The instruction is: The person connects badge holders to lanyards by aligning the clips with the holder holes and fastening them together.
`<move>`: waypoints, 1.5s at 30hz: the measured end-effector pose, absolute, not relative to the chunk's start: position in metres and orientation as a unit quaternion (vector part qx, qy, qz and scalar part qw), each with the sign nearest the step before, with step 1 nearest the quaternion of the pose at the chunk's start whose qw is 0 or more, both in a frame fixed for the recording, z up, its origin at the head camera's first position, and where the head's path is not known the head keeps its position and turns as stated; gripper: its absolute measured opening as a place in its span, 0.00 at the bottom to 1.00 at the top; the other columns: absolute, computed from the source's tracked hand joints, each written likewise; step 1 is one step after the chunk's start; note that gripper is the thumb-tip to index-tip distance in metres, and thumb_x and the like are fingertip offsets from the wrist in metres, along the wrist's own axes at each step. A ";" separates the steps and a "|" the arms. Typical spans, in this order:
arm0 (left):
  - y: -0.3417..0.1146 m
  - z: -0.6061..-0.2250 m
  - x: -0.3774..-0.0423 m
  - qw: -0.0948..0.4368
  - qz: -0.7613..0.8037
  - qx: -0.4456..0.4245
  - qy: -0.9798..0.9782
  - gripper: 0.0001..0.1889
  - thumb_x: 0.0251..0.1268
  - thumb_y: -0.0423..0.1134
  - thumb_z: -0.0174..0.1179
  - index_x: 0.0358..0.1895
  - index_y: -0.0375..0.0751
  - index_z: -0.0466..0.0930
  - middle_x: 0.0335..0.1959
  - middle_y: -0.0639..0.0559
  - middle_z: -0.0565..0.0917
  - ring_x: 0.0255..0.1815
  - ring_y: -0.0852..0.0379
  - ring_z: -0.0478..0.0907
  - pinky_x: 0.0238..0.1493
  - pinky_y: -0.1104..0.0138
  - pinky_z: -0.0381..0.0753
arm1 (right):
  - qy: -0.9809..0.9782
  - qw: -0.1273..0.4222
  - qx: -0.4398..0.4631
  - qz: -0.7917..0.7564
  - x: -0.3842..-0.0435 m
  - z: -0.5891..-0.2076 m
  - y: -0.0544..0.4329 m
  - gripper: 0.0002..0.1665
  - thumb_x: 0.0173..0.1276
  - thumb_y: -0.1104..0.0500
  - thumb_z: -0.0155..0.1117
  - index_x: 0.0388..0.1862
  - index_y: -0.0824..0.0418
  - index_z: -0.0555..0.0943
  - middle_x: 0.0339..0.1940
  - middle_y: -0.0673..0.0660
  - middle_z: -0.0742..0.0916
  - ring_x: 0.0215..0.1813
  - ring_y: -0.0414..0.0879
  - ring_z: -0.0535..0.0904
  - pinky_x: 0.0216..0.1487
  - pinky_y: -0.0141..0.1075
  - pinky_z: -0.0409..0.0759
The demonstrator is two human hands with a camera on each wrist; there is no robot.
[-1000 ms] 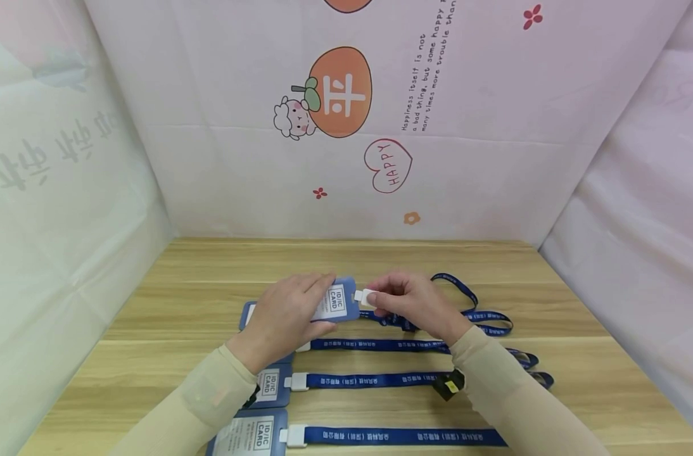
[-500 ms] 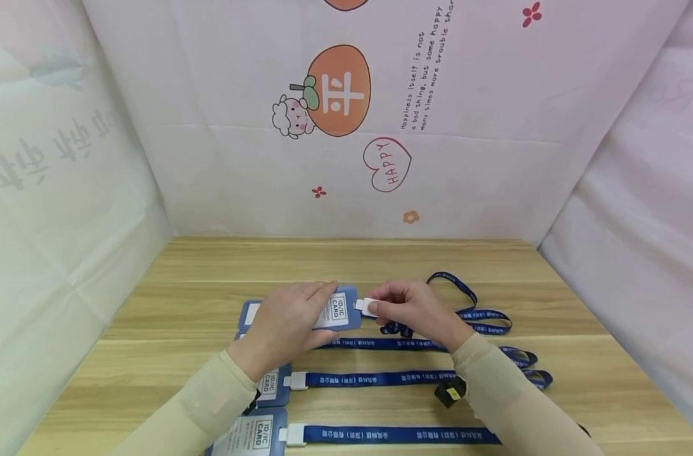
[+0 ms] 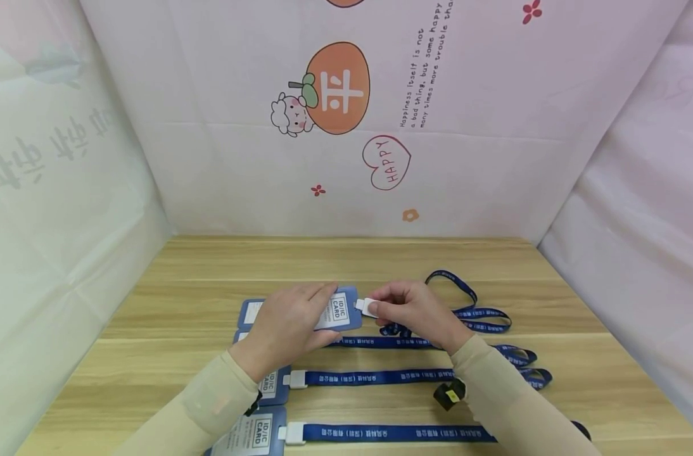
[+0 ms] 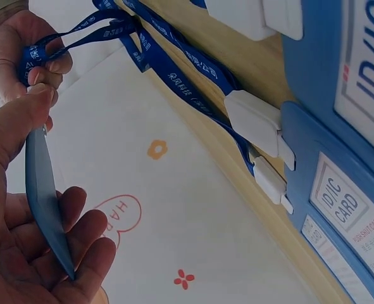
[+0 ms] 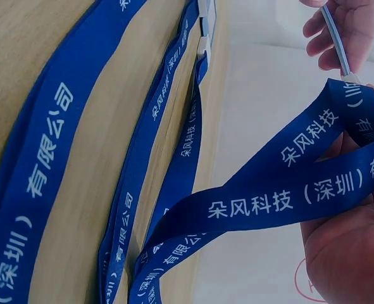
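Above the table, my left hand point(image 3: 292, 320) grips a blue ID card holder point(image 3: 342, 309) by its long edges, thumb on one side and fingers on the other. In the left wrist view the card holder point(image 4: 42, 190) is seen edge-on. The thumb and fingers of my right hand point(image 3: 419, 310) pinch the white clip point(image 3: 370, 307) at the card holder's slotted end. From that clip a dark blue lanyard point(image 5: 262, 202) with white lettering loops past the right palm and down to the others. My right hand hides part of the clip.
Several more card holders point(image 3: 254, 430) lie in a column on the wooden table point(image 3: 209, 263). Their lanyards point(image 3: 381, 378) stretch rightward, ending in loops. A black wrist device point(image 3: 450, 394) sits by the right sleeve. White printed cloth point(image 3: 238, 177) encloses the back and sides.
Both hands have come slightly toward me with the card holder and clip, mostly in the first half second. The grip of each hand looks the same.
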State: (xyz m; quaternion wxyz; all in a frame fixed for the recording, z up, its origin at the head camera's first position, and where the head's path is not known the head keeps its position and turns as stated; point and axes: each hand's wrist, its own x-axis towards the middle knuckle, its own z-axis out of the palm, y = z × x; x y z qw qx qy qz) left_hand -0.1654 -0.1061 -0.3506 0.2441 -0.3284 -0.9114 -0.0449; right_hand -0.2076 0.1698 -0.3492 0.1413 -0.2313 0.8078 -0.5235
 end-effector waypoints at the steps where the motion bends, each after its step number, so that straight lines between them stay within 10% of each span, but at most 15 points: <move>1: -0.106 -0.351 -0.165 0.244 -0.045 -0.328 -0.912 0.43 0.62 0.66 0.70 0.70 0.38 0.77 0.61 0.45 0.87 0.57 0.50 0.87 0.56 0.59 0.89 | 0.808 0.141 -0.230 -0.524 -0.208 -0.349 0.170 0.15 0.76 0.49 0.68 0.54 0.55 0.88 0.42 0.64 0.90 0.42 0.54 0.88 0.46 0.37 0.89; 45: -0.105 -0.350 -0.167 0.236 -0.030 -0.361 -0.902 0.44 0.61 0.70 0.68 0.70 0.40 0.77 0.63 0.45 0.85 0.57 0.50 0.87 0.57 0.60 0.88 | 0.822 0.155 -0.270 -0.477 -0.212 -0.345 0.173 0.10 0.75 0.52 0.69 0.50 0.50 0.90 0.42 0.54 0.90 0.39 0.51 0.88 0.41 0.37 0.89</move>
